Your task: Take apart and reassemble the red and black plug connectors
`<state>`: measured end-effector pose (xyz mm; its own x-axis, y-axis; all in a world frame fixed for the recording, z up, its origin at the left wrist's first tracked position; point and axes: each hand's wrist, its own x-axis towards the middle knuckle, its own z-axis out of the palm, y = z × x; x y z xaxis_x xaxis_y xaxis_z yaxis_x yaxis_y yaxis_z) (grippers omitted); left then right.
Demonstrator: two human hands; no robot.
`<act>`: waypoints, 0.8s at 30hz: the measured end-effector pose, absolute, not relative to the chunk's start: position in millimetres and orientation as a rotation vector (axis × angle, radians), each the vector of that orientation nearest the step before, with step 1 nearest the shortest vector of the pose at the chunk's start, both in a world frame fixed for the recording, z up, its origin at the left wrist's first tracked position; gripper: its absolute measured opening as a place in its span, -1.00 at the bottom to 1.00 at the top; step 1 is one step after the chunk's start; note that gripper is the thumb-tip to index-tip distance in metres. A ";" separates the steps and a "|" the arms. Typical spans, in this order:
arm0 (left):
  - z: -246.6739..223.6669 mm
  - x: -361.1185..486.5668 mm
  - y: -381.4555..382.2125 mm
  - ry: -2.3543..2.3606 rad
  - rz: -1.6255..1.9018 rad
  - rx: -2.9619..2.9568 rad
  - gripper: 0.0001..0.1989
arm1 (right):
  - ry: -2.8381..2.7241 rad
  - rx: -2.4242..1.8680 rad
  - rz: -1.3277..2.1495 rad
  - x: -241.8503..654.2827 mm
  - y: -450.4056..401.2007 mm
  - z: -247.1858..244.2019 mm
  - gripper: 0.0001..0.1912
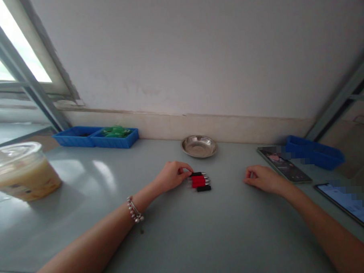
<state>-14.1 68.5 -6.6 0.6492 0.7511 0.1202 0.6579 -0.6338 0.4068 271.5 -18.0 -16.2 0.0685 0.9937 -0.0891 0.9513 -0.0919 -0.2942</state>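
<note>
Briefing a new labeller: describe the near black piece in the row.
On the grey table, find the round metal dish by the wall. Nearer the camera lies a short row of small pieces. The near black piece ends that row, with red ones separating it from the far black piece beside the left hand.

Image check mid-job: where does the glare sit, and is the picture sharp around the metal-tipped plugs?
Head view: the window is blown out, and bright reflections streak the left of the tabletop; head view: the red and black plugs look soft, colours clear but fine detail lost; head view: blocky patches cover part of the nearer phone.
</note>
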 end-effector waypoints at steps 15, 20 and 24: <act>14.3 -4.6 17.4 0.749 0.394 2.816 -0.84 | -1.977 -2.075 0.304 263.3 -22.2 -9.2 -0.91; 10.8 -1.3 4.1 0.643 0.274 2.934 -0.86 | -1.938 -1.937 0.279 249.0 -27.9 -4.9 -0.90; 8.7 -1.4 2.8 0.609 0.238 2.975 -0.89 | -1.891 -1.785 0.401 234.1 -29.8 -3.4 -0.91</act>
<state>-1.4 2.8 8.7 0.9080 0.3972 0.1335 0.3823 -0.9157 0.1242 234.1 -29.8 -3.4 -0.0104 0.9874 0.1580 0.8385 0.0947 -0.5366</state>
